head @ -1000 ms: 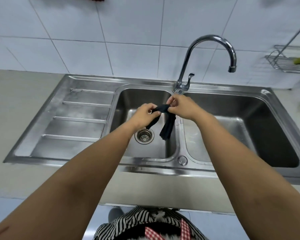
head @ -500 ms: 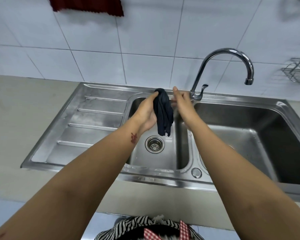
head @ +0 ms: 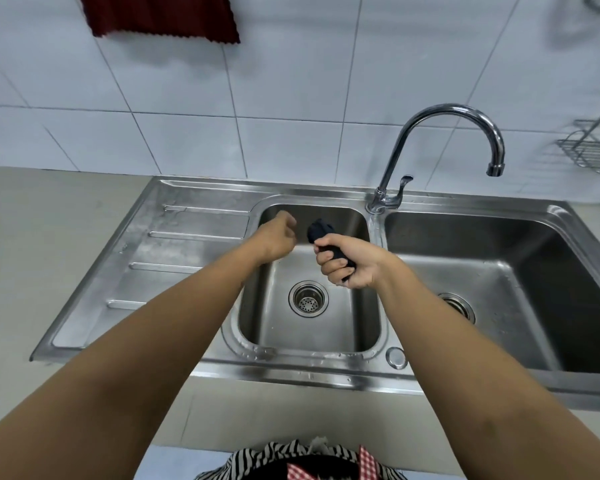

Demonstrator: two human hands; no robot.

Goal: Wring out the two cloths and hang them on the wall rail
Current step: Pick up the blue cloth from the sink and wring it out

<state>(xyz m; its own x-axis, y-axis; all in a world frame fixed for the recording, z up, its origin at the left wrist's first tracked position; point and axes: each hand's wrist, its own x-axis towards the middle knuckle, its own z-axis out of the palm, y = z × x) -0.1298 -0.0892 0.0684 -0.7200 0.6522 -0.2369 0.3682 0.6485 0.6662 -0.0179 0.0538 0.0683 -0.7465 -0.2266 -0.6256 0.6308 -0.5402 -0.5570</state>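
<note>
clenched right hand (head: 349, 263) squeezes dark cloth (head: 321, 230) over left basin (head: 361, 327), so drips drain; left hand (head: 278, 240) at nine o'clock, loosely curled, empty.

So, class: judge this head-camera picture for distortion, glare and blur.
Head view: wide-angle bend bows the sink rim and wall tile lines; soft glare on the faucet and drainboard; the left hand looks slightly motion-blurred; the dark cloth shows little detail.
</note>
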